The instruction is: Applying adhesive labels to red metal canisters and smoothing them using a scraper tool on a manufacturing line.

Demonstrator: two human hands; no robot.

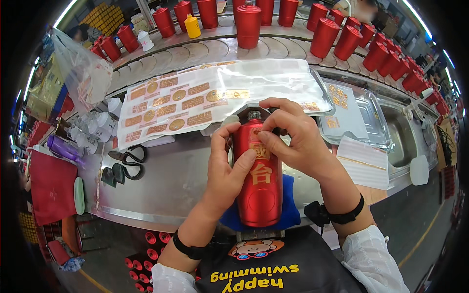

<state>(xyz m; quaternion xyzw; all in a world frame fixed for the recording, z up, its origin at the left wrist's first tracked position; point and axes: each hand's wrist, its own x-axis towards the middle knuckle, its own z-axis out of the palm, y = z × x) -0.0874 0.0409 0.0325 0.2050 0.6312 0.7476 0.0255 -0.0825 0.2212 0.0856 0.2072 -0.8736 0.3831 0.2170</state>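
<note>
A red bottle (260,202) with gold characters on its front lies tilted in front of me, its clear threaded neck pointing away. My left hand (222,166) wraps its left side, thumb on the front near the gold lettering. My right hand (298,139) is bent over the bottle's shoulder, with thumb and fingertips pressing beside a small gold mark just below the neck. The lower end rests over a blue cloth (291,202) at the bench's near edge. Beyond the neck spreads a large translucent sheet of gold decals (200,97).
Black-handled scissors (131,161) lie on the metal bench to the left, near white cups (100,124). On the right are a clear tray (373,119), a white foam sheet (361,161) and a sink (403,136). Red bottles (249,27) stand along the conveyor (205,46) behind.
</note>
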